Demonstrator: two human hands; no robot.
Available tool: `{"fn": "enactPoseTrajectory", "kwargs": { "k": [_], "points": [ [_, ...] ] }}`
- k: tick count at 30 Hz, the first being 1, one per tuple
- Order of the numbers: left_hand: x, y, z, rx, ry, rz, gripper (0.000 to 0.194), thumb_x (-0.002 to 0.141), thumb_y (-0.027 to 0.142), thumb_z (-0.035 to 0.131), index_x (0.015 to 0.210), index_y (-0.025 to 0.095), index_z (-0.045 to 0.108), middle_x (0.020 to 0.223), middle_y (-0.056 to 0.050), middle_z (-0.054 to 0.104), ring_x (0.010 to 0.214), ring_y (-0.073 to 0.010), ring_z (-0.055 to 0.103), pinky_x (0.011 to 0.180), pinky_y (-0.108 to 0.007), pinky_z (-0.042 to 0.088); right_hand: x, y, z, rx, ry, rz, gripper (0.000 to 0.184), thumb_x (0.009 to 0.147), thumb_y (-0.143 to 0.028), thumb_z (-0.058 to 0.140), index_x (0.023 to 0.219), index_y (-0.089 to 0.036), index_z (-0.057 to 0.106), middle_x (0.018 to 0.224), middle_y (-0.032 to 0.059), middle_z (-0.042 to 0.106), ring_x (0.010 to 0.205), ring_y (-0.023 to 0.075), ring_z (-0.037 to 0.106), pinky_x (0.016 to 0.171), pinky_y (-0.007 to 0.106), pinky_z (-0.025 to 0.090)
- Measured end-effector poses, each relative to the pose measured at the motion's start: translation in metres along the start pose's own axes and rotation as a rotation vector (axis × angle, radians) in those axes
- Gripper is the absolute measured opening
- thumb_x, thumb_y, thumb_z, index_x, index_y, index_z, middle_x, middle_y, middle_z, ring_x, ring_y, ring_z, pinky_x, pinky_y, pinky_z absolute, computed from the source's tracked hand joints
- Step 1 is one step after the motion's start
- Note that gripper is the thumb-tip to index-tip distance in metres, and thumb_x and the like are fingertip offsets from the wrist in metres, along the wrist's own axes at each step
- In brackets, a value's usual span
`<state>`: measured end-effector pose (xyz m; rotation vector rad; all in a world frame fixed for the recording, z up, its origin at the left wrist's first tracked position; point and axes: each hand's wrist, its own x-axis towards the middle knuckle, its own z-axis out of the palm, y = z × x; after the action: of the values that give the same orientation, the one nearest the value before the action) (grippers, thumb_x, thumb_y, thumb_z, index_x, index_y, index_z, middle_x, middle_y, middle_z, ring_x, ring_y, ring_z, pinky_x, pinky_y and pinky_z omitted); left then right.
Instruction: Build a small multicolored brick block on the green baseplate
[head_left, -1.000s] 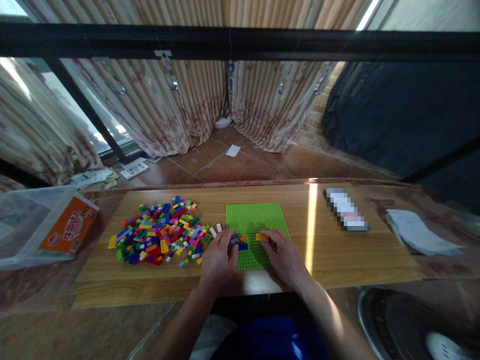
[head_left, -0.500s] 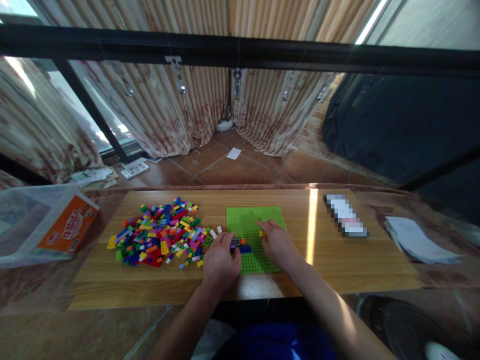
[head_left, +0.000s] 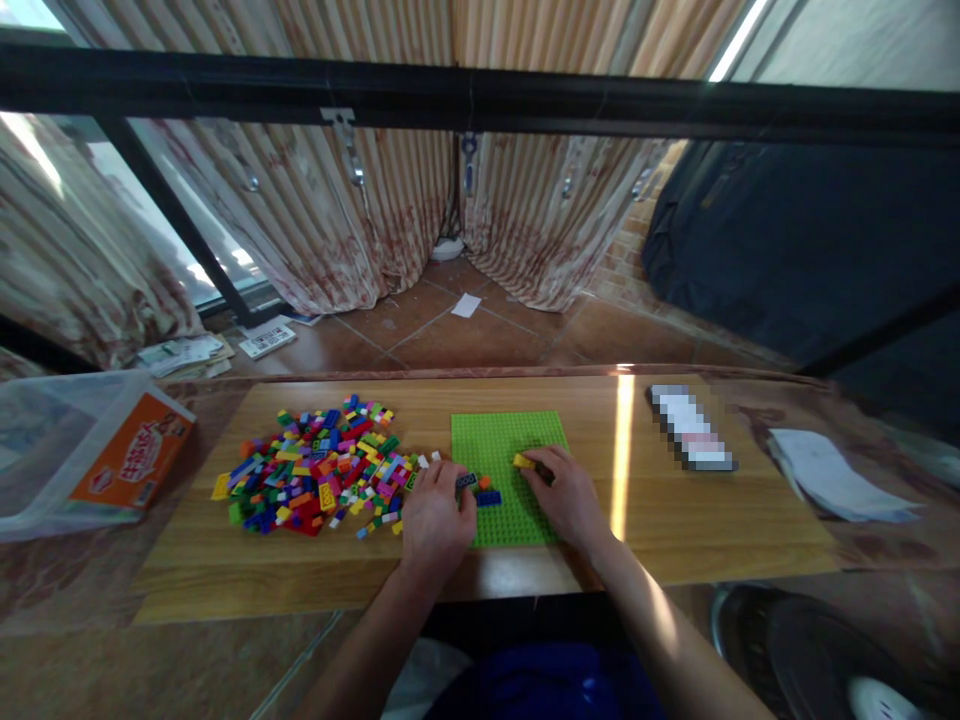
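Observation:
My left hand (head_left: 437, 515) is closed on a dark brick (head_left: 466, 481), which juts from the fingertips over the left part of the green baseplate (head_left: 502, 430). Just right of that brick are a blue brick (head_left: 489, 498) and a small orange brick (head_left: 484, 482), both at the baseplate. Above the right half of the baseplate, my right hand (head_left: 566, 495) pinches a yellow brick (head_left: 523, 461) between thumb and fingers. To the left of my left hand spreads a pile of mixed coloured bricks (head_left: 322, 470).
A wooden board (head_left: 675, 530) carries the bricks and baseplate. A phone-like, pixelated object (head_left: 691, 428) lies on its right side, with papers (head_left: 840, 475) beyond. At far left stands a clear plastic box (head_left: 60, 420) with an orange label. Curtains hang behind.
My right hand's fingers have curled in around the yellow brick, which now shows more plainly. My left hand has shifted slightly left, with the dark brick tilted more.

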<state>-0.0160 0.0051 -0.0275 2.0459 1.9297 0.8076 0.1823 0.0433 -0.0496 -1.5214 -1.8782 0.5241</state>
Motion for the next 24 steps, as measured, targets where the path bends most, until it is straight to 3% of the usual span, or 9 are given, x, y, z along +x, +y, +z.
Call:
{"fn": "enactPoseTrajectory", "kwargs": {
  "k": [6,11,17,21,24],
  "points": [
    [0.017,0.000,-0.007,-0.052,-0.016,-0.013,0.015,0.086,0.017,0.052,0.098,0.019,0.060,0.095,-0.008,0.066,0.091,-0.0234,0.061,0.083,-0.038,0.049,-0.005,0.003,0.005,0.021,0.066,0.020,0.022,0.090,-0.033,0.054,0.101,-0.020,0.068,0.098,0.0070,0.066,0.080,0.0177,0.062,0.075,0.033,0.051],
    [0.035,-0.008,-0.008,-0.334,0.021,-0.043,0.027,0.086,0.017,0.052,0.110,0.018,0.062,0.103,-0.008,0.068,0.095,-0.0200,0.063,0.088,-0.036,0.049,-0.005,0.003,0.006,0.017,0.071,0.011,0.022,0.090,-0.033,0.054,0.101,-0.021,0.068,0.099,0.0067,0.066,0.084,0.0183,0.063,0.075,0.033,0.051],
    [0.050,-0.025,-0.026,-0.932,0.003,-0.360,0.040,0.087,0.028,0.051,0.124,0.016,0.060,0.080,-0.002,0.067,0.066,-0.0112,0.061,0.059,-0.022,0.047,-0.006,0.004,0.006,0.011,0.073,0.011,0.022,0.090,-0.034,0.054,0.102,-0.021,0.068,0.100,0.0071,0.066,0.084,0.0189,0.064,0.077,0.034,0.052],
    [0.053,-0.027,-0.040,-1.142,0.018,-0.470,0.041,0.081,0.030,0.061,0.119,0.015,0.062,0.082,-0.003,0.068,0.070,-0.0103,0.063,0.061,-0.020,0.047,-0.007,0.006,0.006,-0.006,0.080,0.000,0.023,0.090,-0.035,0.054,0.102,-0.021,0.069,0.100,0.0074,0.066,0.085,0.0195,0.064,0.077,0.034,0.051],
    [0.050,-0.020,-0.040,-1.212,-0.040,-0.531,0.038,0.075,0.030,0.067,0.110,0.014,0.064,0.086,-0.004,0.068,0.071,-0.0113,0.065,0.062,-0.022,0.050,-0.007,0.006,0.007,-0.012,0.080,-0.002,0.024,0.091,-0.035,0.053,0.101,-0.021,0.069,0.100,0.0077,0.066,0.085,0.0197,0.064,0.075,0.034,0.051]
  ]
}}
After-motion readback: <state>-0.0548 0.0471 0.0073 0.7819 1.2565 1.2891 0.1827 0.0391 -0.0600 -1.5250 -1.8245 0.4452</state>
